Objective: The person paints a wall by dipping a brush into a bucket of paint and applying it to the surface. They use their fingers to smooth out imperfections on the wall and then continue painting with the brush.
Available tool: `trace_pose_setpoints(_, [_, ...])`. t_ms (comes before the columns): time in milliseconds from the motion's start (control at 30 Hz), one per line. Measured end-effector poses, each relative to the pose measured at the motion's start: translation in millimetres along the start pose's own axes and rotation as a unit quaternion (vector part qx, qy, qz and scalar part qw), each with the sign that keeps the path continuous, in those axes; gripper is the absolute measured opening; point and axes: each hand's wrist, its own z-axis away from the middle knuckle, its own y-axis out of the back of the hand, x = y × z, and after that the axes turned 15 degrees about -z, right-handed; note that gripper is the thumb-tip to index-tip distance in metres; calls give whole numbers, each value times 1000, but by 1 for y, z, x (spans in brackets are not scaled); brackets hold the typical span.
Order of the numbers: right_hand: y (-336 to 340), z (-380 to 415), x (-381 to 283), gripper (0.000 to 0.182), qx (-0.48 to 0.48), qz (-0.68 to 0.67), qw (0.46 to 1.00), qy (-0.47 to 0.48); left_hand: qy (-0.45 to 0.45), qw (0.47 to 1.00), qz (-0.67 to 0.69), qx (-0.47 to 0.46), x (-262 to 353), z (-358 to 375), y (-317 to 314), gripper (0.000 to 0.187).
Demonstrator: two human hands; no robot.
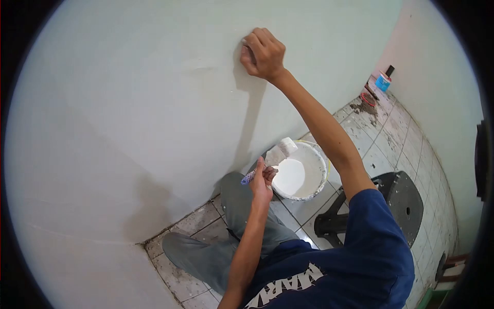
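Note:
My right hand [263, 53] is up at the pale wall [154, 92], its fingers curled against the surface; what they hold, if anything, is hidden. Lower down, my left hand [263, 181] is closed around a wide paintbrush [248, 178] with a purple-blue patterned handle. The brush's grey middle and white-coated end point up and right, overlapping the rim of a white bucket [323, 180]. White paint [289, 176] shows inside the bucket, which stands on the floor close to the wall.
A dark plastic stool [405, 206] stands right of the bucket on the stained tile floor [368, 136]. Farther off, a blue-and-white can [383, 81] sits by the corner, near dark debris [366, 106] and a red ring [367, 99]. My bent legs [206, 252] are beside the wall.

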Motion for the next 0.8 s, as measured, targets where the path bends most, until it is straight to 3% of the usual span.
trace_pose_setpoints(267, [-5,5,9,14,-17,-16,1000,-20,-32,990,137,-33,21,18,5,20])
trace_pose_setpoints(400, [-9,-3,15,10,-24,-20,1000,-2,-50,984,171,-9,55,45,31,32])
trace_pose_setpoints(500, [-9,-15,17,9,-14,-19,1000,-15,-73,961,224,-144,67,42,116,35])
trace_pose_setpoints(567, [-10,-22,19,10,-12,-25,999,-18,-184,958,219,26,121,83,110,32])
trace_pose_setpoints(667, [0,-46,39,9,-21,-26,999,-29,-312,931,186,38,187,121,117,32])
trace_pose_setpoints(733, [6,-68,58,8,-39,-37,998,-31,-375,912,169,8,259,184,66,33])
trace_pose_setpoints(800, [10,-95,74,8,-34,-42,998,-33,-416,899,132,47,312,219,30,34])
